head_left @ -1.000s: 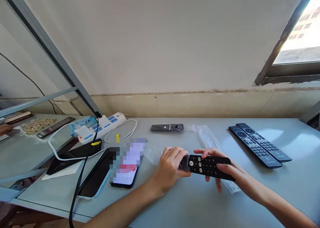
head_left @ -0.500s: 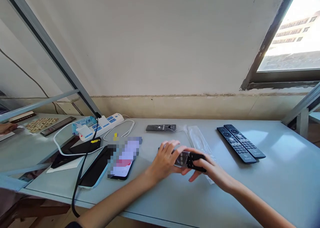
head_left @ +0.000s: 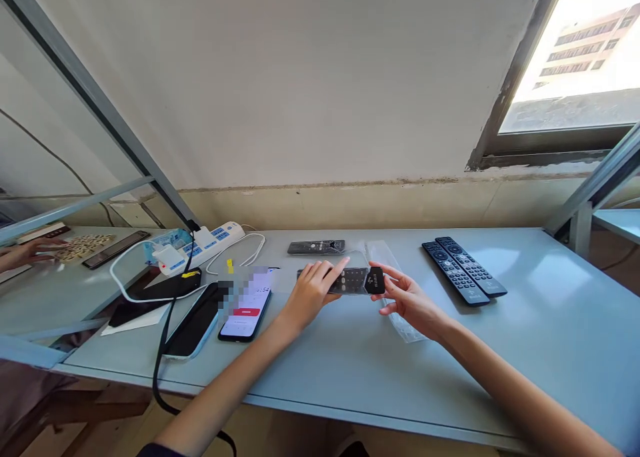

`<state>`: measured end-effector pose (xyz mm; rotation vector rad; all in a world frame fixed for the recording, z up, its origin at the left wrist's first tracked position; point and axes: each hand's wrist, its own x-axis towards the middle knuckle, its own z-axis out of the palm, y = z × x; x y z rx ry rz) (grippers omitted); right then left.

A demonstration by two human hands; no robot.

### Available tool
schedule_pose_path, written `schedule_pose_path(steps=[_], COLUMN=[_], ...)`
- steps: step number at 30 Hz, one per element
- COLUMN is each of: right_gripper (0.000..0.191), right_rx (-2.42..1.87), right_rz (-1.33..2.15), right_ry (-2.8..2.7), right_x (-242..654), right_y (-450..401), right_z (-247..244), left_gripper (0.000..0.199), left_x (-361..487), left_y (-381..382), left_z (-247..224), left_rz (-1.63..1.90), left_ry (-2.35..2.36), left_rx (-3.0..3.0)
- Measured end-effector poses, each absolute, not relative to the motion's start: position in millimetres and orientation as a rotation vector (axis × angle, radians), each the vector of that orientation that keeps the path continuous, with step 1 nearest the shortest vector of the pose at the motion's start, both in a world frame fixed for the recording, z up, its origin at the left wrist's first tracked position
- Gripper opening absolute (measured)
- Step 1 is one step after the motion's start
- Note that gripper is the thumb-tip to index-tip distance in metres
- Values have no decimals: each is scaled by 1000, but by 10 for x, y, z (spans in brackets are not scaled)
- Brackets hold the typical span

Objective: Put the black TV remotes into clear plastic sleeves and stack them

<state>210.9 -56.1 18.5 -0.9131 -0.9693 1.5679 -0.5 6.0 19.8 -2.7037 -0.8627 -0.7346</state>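
A black remote control [head_left: 356, 281] is held level above the desk, with what looks like clear plastic film over its buttons. My left hand [head_left: 313, 287] grips its left part, fingers over the top, hiding much of that end. At the bare right end, the fingertips of my right hand [head_left: 407, 300] pinch the remote. Behind and below my right hand lies a clear plastic sleeve [head_left: 403, 325] on the desk. Farther back, near the wall, another remote [head_left: 316, 247] lies flat. Two dark remotes [head_left: 456, 274] rest side by side to the right.
On the left of the desk [head_left: 320, 370] are a lit phone [head_left: 245, 313], a dark phone [head_left: 193, 327] and a white power strip [head_left: 220, 241] with cables. A black cable [head_left: 161, 370] hangs over the front edge. Another person's hand [head_left: 35, 251] is at the far left.
The remote has shifted left and turned more level, showing more of its button face. My right hand has moved from over the remote to its right end. The view has shifted slightly.
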Motion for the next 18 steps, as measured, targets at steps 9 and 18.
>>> schedule_pose_path(steps=[9, 18], right_gripper=[49, 45], right_rx=[-1102, -1206], right_rz=[1365, 1190], right_ry=[-1208, -1346], right_x=[2027, 2005], right_y=[-558, -557], right_z=[94, 122], left_gripper=[55, 38], left_x=[158, 349], left_y=[-104, -187], left_z=[253, 156], left_rz=[-572, -551], left_ry=[-709, -603], left_rx=[-2750, -2815])
